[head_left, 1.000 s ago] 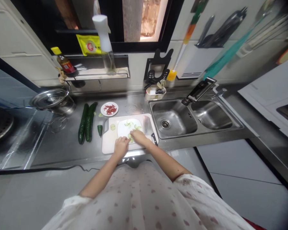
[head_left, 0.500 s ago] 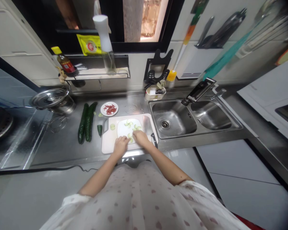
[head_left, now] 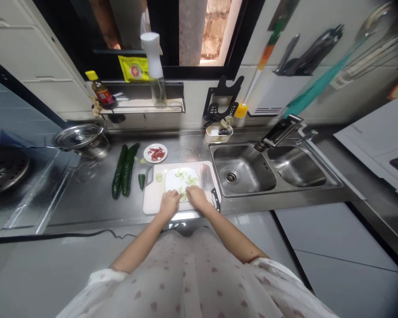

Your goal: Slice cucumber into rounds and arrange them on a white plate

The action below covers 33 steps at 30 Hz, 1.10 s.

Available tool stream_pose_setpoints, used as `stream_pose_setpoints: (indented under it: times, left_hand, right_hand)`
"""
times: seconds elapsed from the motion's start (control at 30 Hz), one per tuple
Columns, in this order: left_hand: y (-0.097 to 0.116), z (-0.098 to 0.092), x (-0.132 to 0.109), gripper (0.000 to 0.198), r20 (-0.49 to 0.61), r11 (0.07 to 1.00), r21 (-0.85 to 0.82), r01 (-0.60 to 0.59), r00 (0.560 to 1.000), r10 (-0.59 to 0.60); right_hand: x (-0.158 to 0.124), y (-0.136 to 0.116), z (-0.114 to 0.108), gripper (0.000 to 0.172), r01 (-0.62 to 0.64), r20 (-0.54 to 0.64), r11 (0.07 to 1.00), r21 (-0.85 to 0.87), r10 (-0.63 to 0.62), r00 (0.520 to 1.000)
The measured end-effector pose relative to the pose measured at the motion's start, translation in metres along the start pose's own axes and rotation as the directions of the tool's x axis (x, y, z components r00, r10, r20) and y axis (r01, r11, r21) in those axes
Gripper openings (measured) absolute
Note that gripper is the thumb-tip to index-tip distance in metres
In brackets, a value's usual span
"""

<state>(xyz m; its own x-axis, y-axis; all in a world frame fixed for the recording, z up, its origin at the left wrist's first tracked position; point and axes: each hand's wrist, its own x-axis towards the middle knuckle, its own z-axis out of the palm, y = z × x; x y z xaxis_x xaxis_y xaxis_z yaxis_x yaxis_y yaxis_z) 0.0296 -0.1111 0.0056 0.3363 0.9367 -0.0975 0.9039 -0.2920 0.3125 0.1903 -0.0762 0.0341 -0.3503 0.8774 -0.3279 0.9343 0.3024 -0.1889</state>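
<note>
Arranging cucumber slices (head_left: 185, 179) on a white plate (head_left: 170, 185) was the step in hand. The plate sat at the middle of a white cutting board (head_left: 151, 201), itself on the steel desk (head_left: 86, 194). The left hand (head_left: 169, 204) and right hand (head_left: 196, 197) met at the board's near edge, fingers curled narrow over the closest slices. Whether either pinched a slice could not be told. The slices were thin and pale green with a darker rind, some overlapping and loosely scattered across the plate. One stray slice (head_left: 158, 177) lay on the board's left part. A cleaver (head_left: 205, 176) lay along the board's right side, just beside the right hand. Two whole cucumbers (head_left: 124, 170) lay left of the board, and a small dish of red chilli (head_left: 155, 153) stood beyond its far edge. By judgement, the work would go best with light fingertip pressure, each slice laid flat and evenly lapped, and the right wrist kept off the cleaver.
</note>
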Motion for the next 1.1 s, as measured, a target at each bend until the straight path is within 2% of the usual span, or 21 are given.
stream_pose_setpoints:
  times: [0.47,0.7,1.1]
  left_hand:
    - [0.005,-0.016,0.000,0.033,0.026,1.000,0.024,-0.008,1.000,0.007]
    - [0.006,-0.020,0.007,0.030,0.060,0.999,0.041,0.003,0.998,-0.006]
    - [0.008,-0.024,0.010,0.028,0.055,1.000,0.004,0.025,0.998,-0.025]
  right_hand:
    - [0.000,0.003,0.003,0.026,-0.007,-0.012,1.000,0.030,0.008,1.000]
    - [-0.005,0.014,0.011,0.035,0.052,-0.239,0.973,0.224,0.003,0.971]
    - [-0.016,0.016,0.012,0.034,0.000,-0.308,0.938,0.348,0.114,0.945]
